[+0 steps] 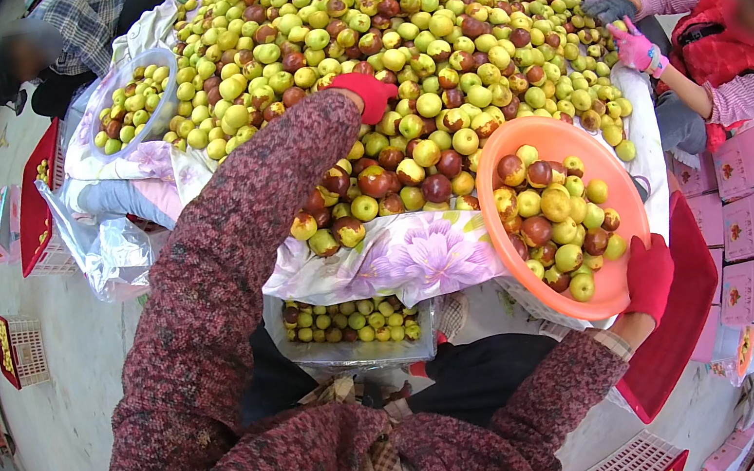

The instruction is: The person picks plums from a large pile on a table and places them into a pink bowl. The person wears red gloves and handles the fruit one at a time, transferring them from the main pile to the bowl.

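Note:
A large heap of green and brown jujubes (427, 105) covers the table in front of me. My left hand (366, 95), in a red glove, reaches onto the middle of the heap and touches the fruit. Its fingers point away and down, so whether they close on a jujube is hidden. At the table's front right corner, my right hand (650, 277), also red-gloved, grips the near rim of an orange plastic basin (625, 285). Loose jujubes (557, 207) partly fill this basin, which tilts toward me.
A flowered cloth (424, 254) hangs over the table edge. Below it stands a lined box (352, 358) of jujubes. A clear plastic basin (170, 94) holds more at left. Co-workers sit at both sides, one with a pink glove (636, 49). Pink cartons (753, 228) are stacked right.

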A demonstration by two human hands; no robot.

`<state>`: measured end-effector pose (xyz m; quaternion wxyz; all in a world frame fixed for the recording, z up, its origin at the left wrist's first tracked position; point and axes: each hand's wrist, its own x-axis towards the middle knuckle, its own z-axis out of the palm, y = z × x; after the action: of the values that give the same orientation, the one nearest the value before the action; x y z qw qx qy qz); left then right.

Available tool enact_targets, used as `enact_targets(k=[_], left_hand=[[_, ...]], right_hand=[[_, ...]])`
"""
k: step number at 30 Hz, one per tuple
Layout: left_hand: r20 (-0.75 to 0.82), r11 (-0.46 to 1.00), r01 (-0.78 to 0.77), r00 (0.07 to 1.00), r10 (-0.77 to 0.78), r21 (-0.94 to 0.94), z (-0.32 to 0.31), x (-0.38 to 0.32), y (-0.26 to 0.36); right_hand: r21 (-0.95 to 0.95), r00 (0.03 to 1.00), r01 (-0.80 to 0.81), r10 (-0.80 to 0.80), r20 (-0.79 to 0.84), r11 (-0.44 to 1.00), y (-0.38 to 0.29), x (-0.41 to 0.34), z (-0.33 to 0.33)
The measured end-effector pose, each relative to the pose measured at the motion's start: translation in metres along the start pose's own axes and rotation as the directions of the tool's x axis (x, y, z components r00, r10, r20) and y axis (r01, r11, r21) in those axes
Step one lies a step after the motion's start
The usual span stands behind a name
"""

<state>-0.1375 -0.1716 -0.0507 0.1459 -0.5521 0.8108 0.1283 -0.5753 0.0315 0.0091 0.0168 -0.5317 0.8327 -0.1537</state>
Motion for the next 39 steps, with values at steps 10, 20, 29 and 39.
enact_targets(k=[10,20,29,39], left_hand=[[0.234,0.968,-0.181,0.962,0.138,0.175,0.002,0.034,-0.021],[0.279,0.998,0.007,0.96,-0.024,0.061,0.016,0.035,-0.014],[0.115,0.993,-0.032,0.992,0.045,-0.114,0.005,0.002,-0.015],[-0.152,0.379,-0.095,0.981,-0.121,-0.92,0.022,-0.04,-0.038]], right_hand=[[0.109,1.0,0.004,-0.002,-0.023,0.994,-0.007,-0.007,-0.002],[0.067,0.999,0.007,-0.003,-0.054,0.998,-0.003,-0.006,0.003],[0.04,0.999,-0.019,0.021,-0.049,0.999,0.002,-0.002,0.011],[0.094,0.994,0.016,-0.006,-0.106,0.995,0.009,0.001,0.016]])
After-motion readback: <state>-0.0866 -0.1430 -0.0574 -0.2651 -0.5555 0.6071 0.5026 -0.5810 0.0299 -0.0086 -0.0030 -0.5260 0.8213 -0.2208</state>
